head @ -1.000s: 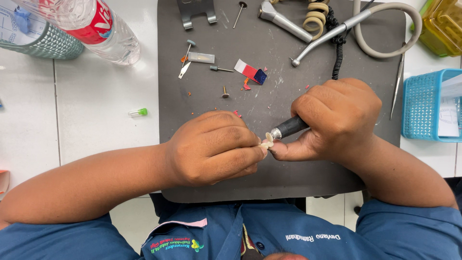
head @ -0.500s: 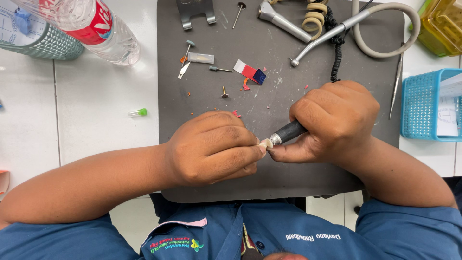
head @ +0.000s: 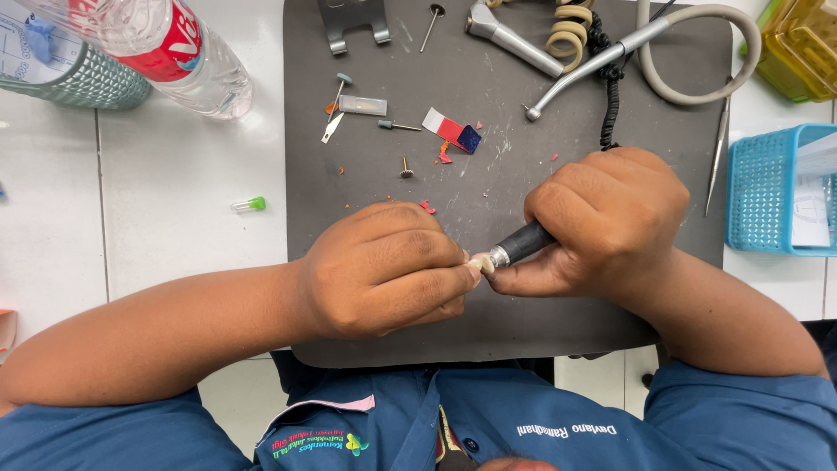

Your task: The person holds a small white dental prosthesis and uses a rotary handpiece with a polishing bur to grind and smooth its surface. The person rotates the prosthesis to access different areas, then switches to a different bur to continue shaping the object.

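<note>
Near the mat's (head: 349, 262) front edge, our left hand (head: 384, 270) curls knuckles-up, pinching a small pale piece (head: 479, 262) at its fingertips. Our right hand (head: 610, 222) is clenched around a black-gripped handpiece (head: 521, 246), tip touching that piece. Farther back: loose burs (head: 397, 126), a red-and-blue chip (head: 452, 131); beyond the mat's far-left corner, a plastic bottle (head: 166, 52).

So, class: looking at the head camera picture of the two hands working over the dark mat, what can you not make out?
- Small pale piece: head view, mostly hidden by the left hand; its shape is unclear.
- Handpiece: its working tip is hidden against the piece and its body inside the right hand.
- Plastic bottle and yellow box: cut off by the top edge.
- Small burs on the mat: too small to tell tip shapes.
</note>
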